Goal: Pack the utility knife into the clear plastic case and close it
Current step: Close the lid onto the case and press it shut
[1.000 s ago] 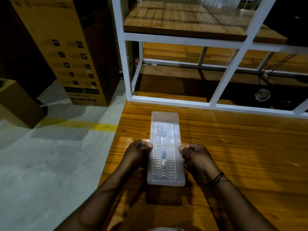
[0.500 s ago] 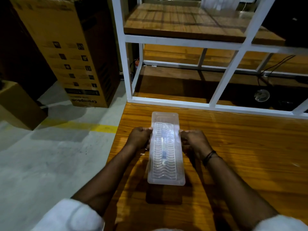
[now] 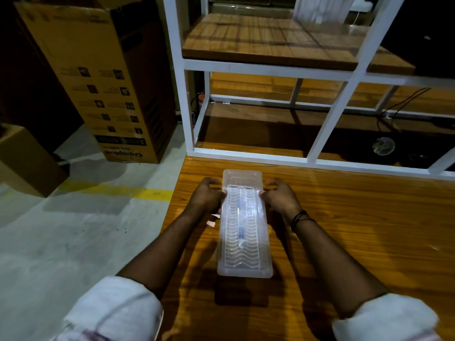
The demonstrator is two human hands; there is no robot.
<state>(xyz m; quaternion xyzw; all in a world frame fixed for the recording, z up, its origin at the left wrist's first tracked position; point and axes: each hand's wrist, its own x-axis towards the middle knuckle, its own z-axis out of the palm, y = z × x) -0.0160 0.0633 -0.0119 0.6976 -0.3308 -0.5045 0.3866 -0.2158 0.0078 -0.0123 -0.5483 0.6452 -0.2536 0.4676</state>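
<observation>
Since your left hand (image 3: pixel 208 195) at 9 o'clock and right hand (image 3: pixel 279 196) at 3 o'clock pinch the long clear ribbed plastic case (image 3: pixel 243 225), you're probably snapping its far end closed.

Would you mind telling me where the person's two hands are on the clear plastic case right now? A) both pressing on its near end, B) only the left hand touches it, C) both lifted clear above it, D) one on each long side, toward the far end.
D: the left hand and right hand grip opposite long sides of the clear plastic case toward its far end.
</observation>
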